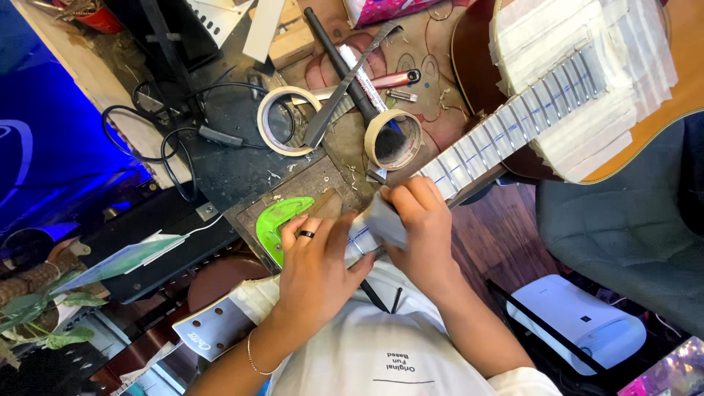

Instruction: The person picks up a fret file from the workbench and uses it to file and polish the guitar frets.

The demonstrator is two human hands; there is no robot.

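Guitar (587,88) lies across the bench (242,169), body right with masking, taped neck (469,150) running down-left toward the person. Right hand (422,220) pinches a grey block (385,220) flat on the frets; left hand (315,268), ring on one finger, clamps the neck. Best kept flat, strokes along the neck. Little room: tape rolls (392,139) and green gauge (279,220) crowd the bench edge.

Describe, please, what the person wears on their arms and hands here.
Both forearms are bare. The left hand has a dark band ring on one finger and a thin chain bracelet at the wrist. The right hand wears nothing visible. A white short sleeve shows at the right arm.
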